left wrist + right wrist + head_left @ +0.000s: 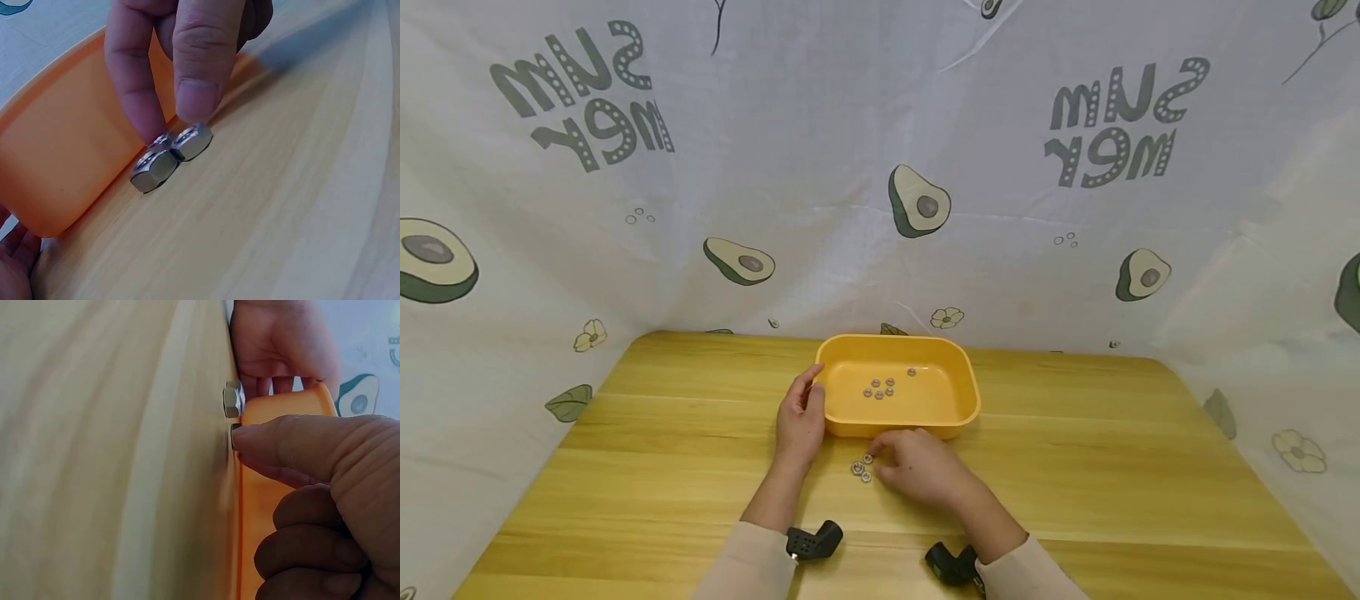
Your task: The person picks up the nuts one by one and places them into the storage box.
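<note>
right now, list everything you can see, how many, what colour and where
rectangular wooden tabletop: one, yellow-brown, under everything
rounded-rectangular plastic tray: one, yellow, on the tabletop's far side
hexagonal metal nuts: six, silver, inside the tray
loose hexagonal metal nuts: three, silver, on the tabletop before the tray
cloth backdrop: one, whitish, behind the tabletop
avocado prints: several, green and cream, on the backdrop
cloth sleeves: two, beige, head view's bottom
angular devices: two, black, one by each sleeve end
left hand: one, bare, against the tray's left end
right hand: one, bare, fingers at the loose nuts, grip unclear
</note>
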Motion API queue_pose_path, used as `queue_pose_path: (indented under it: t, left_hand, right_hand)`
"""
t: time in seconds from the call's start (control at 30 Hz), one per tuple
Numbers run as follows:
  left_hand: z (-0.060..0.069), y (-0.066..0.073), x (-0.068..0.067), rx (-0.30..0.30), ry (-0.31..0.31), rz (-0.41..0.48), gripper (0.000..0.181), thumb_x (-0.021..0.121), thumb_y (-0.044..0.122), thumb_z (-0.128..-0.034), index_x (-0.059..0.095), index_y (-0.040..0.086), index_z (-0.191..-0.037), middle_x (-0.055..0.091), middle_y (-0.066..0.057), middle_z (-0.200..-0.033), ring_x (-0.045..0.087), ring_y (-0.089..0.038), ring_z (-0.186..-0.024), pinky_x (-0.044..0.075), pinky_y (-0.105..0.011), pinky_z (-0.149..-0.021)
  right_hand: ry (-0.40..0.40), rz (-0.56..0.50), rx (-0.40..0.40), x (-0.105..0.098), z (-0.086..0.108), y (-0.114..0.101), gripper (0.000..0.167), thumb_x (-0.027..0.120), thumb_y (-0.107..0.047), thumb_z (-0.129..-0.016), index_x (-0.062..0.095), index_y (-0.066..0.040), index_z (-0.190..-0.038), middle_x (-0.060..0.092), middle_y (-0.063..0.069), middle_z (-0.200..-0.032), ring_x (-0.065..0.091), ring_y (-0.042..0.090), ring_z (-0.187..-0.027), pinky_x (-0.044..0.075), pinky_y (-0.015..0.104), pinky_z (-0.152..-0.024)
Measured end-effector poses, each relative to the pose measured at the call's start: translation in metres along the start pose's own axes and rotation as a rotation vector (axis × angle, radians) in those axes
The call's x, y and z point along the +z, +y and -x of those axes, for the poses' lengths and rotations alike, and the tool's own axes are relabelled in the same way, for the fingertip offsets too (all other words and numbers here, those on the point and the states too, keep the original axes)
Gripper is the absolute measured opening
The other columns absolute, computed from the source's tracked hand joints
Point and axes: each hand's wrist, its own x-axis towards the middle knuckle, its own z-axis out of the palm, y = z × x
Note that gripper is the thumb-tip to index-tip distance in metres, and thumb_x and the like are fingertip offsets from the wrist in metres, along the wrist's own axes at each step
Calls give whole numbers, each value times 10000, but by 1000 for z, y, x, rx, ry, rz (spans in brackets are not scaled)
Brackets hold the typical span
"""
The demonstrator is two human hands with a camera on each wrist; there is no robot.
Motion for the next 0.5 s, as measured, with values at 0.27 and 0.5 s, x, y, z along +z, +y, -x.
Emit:
queue_pose_path:
  t: [0.27,0.5]
  left_hand:
    - [-1,-2,-1,-9,-3,-9,385,471,250,-1064,605,226,-1424,618,-119,-1405,596,-271,-1230,484,-451,-1059]
    - [-1,-2,0,-4,-4,-17,383,471,250,-1066,605,227,-1424,629,-114,-1384,599,-265,-1205,486,-444,-1051]
  right_hand:
    - [-16,-29,10,1,1,-4,145,776,-255,-874,750,-226,-1013,678,-123,-861,515,104,-766,425,300,-729]
    - [-22,-34,-13,1,2,-5,80,779,-259,-875,740,-247,-943,604,-135,-733,473,85,-672,394,267,-667]
